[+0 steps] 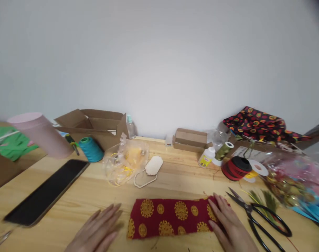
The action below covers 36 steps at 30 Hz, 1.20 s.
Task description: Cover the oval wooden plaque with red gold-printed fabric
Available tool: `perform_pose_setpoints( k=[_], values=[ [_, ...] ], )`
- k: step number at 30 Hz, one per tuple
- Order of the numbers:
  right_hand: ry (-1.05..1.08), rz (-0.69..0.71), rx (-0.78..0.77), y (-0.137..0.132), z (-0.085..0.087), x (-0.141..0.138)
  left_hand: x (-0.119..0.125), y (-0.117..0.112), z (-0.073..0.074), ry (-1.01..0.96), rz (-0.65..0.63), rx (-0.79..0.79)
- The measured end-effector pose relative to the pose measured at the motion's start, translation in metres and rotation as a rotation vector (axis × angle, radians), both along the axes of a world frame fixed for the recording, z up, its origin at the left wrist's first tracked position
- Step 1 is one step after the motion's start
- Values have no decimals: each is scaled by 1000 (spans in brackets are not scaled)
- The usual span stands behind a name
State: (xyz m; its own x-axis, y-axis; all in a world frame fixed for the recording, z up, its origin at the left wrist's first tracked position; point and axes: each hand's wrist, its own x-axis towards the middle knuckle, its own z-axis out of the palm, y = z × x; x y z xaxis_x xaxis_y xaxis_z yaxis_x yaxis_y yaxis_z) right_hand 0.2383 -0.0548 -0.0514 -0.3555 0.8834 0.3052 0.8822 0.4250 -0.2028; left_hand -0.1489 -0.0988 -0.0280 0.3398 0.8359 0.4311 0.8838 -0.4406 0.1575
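A strip of dark red fabric [172, 217] with round gold patterns lies flat on the wooden table in front of me. My right hand [226, 222] rests on the right end of the strip, fingers stretched out over it. To the left of the fabric, my left hand [99, 227] hovers over or lies on the table; I cannot tell which. Its fingers are extended and hold nothing, a short gap from the cloth's left end. Black-handled scissors [250, 210] lie with blades apart just right of my right hand.
A dark phone-like slab [48, 192] lies at left, near a teal thread cone [90, 149] and an open cardboard box [96, 129]. A cream pouch [154, 165] sits mid-table. Behind the scissors are a glue bottle [206, 157], a red cord spool [236, 168] and plastic bags [290, 178].
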Motion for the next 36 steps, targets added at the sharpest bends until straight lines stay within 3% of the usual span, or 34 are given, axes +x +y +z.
perform_pose_setpoints(
  k=[4,7,12,14,16,19,21,25,28,31,33,36],
  values=[
    [4,126,96,3,15,-37,20,3,14,77,-36,71],
    [-45,269,102,6,15,-58,41,12,11,188,-28,95],
    [8,218,51,5,2,-32,47,19,3,210,-91,73],
    [72,197,73,7,6,-27,50,22,2,141,-51,24],
    [140,191,106,12,15,-38,58,28,1,38,46,-49],
    [245,195,57,22,28,-80,75,39,2,-93,215,-233],
    [299,205,-73,26,31,-109,83,44,5,-168,247,-355],
    [526,160,-344,24,30,-135,91,44,16,-498,158,-616],
    [680,108,-572,23,33,-130,92,42,18,-843,71,-854],
    [877,108,-712,31,36,-120,90,45,13,-1088,28,-911],
    [976,24,-664,40,34,-113,87,49,8,-1131,48,-888],
    [933,-97,-445,51,25,-105,83,55,4,-1016,117,-838]
  ],
)
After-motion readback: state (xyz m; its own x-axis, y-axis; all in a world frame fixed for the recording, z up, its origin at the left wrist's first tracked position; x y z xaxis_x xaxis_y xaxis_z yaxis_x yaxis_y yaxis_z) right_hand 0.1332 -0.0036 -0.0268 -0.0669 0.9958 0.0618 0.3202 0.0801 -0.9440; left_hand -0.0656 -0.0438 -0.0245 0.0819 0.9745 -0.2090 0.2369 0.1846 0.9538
